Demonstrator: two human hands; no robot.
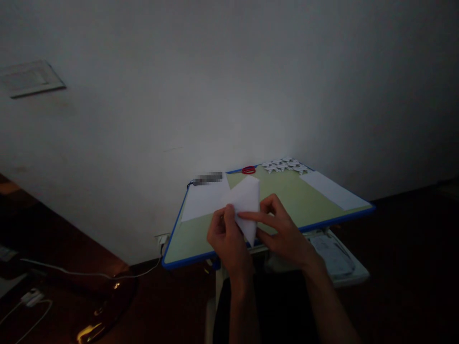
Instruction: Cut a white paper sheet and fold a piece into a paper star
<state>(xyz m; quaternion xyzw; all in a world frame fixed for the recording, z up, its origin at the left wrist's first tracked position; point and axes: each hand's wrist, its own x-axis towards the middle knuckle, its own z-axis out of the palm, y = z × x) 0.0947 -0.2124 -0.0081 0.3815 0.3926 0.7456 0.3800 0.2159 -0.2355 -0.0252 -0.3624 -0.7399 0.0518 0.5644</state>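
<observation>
A folded sheet of white paper [247,196] is held up between my hands above the front part of the table. My left hand [227,234] pinches its lower left edge, thumb on the near face. At the right edge, my right hand [278,227] has its index finger stretched across the face of the paper, with other fingers behind it. The paper narrows to a point at the bottom. Part of its left side and the fingers behind it are hidden.
The pale green tabletop [297,200] has a blue rim and stands against a wall. White sheets [204,198] lie at left, a white paper strip [335,191] at right. Several small folded paper pieces [285,165] and red-handled scissors [248,170] lie at the back. A white cable [89,274] hangs at left.
</observation>
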